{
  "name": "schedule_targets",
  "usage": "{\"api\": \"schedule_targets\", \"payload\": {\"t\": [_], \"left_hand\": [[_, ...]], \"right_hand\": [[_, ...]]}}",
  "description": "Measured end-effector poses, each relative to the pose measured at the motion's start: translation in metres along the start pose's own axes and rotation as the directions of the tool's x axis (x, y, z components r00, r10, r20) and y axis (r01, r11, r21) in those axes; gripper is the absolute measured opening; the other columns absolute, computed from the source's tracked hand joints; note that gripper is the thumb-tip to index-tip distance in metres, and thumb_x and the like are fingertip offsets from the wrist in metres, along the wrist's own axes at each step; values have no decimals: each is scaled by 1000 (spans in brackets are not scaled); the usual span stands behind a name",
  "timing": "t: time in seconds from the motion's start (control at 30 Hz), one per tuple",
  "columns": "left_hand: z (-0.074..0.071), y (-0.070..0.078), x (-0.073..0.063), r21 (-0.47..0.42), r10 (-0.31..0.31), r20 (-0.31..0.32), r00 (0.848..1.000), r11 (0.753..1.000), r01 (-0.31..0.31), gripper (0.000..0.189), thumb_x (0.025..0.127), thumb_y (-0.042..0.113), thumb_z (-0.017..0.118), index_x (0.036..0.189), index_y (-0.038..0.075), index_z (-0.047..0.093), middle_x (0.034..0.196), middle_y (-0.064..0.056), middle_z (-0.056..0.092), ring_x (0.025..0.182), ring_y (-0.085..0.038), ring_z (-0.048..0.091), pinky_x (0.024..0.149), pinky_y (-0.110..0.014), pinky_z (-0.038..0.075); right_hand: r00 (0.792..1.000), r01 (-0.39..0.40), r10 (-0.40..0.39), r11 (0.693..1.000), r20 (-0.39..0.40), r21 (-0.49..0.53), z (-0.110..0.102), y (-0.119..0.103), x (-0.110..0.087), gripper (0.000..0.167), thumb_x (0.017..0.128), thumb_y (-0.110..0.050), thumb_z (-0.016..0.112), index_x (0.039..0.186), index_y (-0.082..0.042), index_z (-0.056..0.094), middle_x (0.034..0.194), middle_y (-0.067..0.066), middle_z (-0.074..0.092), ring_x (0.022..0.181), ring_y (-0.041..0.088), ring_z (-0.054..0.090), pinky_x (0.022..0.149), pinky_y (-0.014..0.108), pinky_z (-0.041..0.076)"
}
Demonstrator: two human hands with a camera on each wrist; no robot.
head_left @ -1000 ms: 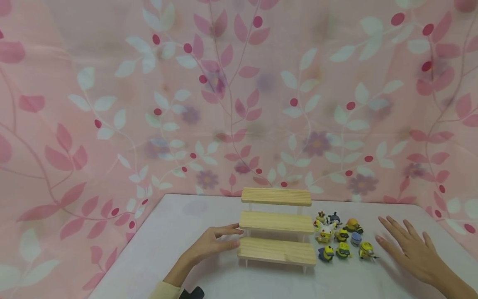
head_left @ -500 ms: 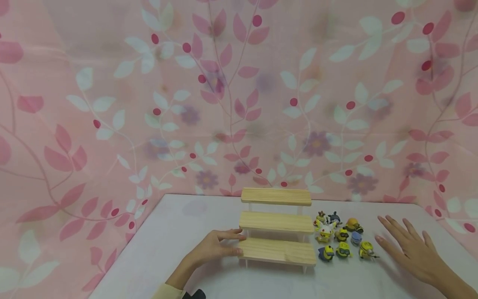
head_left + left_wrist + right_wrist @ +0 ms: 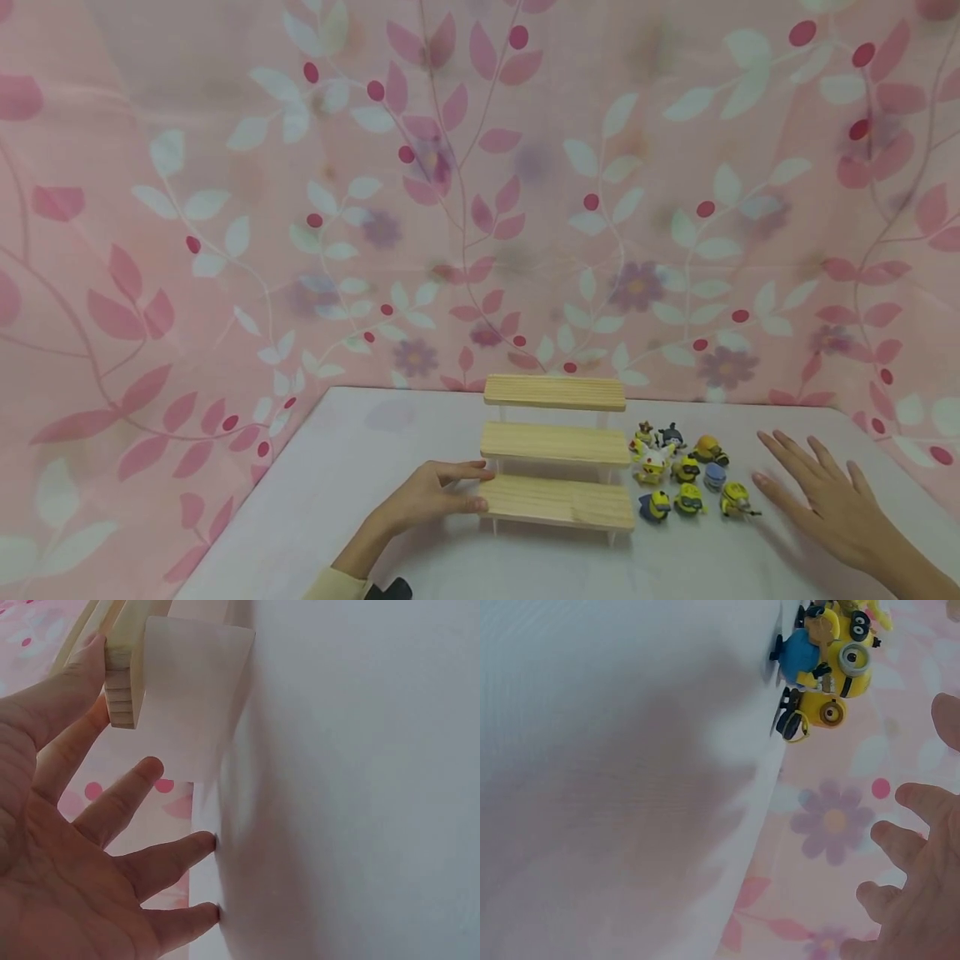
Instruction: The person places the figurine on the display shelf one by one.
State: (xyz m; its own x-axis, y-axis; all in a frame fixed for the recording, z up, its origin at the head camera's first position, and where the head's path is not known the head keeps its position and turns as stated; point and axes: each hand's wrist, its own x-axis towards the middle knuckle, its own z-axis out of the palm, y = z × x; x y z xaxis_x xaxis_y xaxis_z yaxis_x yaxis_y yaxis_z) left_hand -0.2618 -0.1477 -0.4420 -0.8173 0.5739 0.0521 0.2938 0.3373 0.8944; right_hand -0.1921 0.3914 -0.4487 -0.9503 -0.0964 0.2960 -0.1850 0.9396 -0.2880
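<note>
A three-tier display stand with pale wooden boards [image 3: 555, 502] and clear supports stands mid-table. My left hand [image 3: 420, 502] pinches the left end of its lowest board between thumb and index finger. In the left wrist view the other fingers spread apart below the board end [image 3: 122, 697]. To the stand's right is a cluster of small figurines, mostly yellow minions [image 3: 688, 500], with a white-eared one [image 3: 651, 462] and a dark-headed one [image 3: 671, 437]. My right hand [image 3: 832, 508] is spread palm-down beside the cluster, holding nothing; the right wrist view shows a minion with a guitar [image 3: 821, 631].
The white tabletop [image 3: 360, 450] ends at a pink floral cloth backdrop [image 3: 525, 208] behind and at both sides. A black object [image 3: 392, 589] sits by my left sleeve [image 3: 336, 585].
My left thumb and index finger have moved slightly right and closed onto the end of the lowest board. The stand, figurines and right hand look practically still.
</note>
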Motion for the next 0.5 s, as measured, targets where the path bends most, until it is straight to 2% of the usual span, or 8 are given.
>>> {"api": "schedule_targets", "payload": {"t": [0.2,0.3,0.4,0.5], "left_hand": [[0,1,0,16,-4,-9,1000,1000,4,39,84,31,80,122,27,72,140,-8,56,136,-37,41,110,-63,28],[0,1,0,14,-1,-7,1000,1000,1,39,84,30,80,122,27,72,140,-9,56,136,-37,41,110,-63,28],[0,0,0,14,3,-3,1000,1000,-3,39,84,30,80,122,28,72,141,-9,55,137,-36,40,110,-63,28],[-1,0,0,12,7,-3,1000,1000,-7,39,84,30,80,122,28,72,141,-10,55,137,-35,41,110,-62,28]], "right_hand": [[1000,15,-15,1000,-7,-2,-4,-6,1,70,100,-40,53,157,-12,24,151,32,28,141,57,-1,100,69,-26],[1000,0,0,1000,20,-20,-8,-9,3,70,100,-43,54,156,-12,27,146,34,35,136,60,11,98,83,-4],[998,-17,21,998,63,-60,-13,-12,3,71,98,-49,55,153,-11,33,139,34,44,126,60,28,84,87,21],[996,-7,15,996,90,-89,-17,-16,3,70,95,-52,59,150,-12,40,133,32,50,114,57,40,72,85,31]]}}
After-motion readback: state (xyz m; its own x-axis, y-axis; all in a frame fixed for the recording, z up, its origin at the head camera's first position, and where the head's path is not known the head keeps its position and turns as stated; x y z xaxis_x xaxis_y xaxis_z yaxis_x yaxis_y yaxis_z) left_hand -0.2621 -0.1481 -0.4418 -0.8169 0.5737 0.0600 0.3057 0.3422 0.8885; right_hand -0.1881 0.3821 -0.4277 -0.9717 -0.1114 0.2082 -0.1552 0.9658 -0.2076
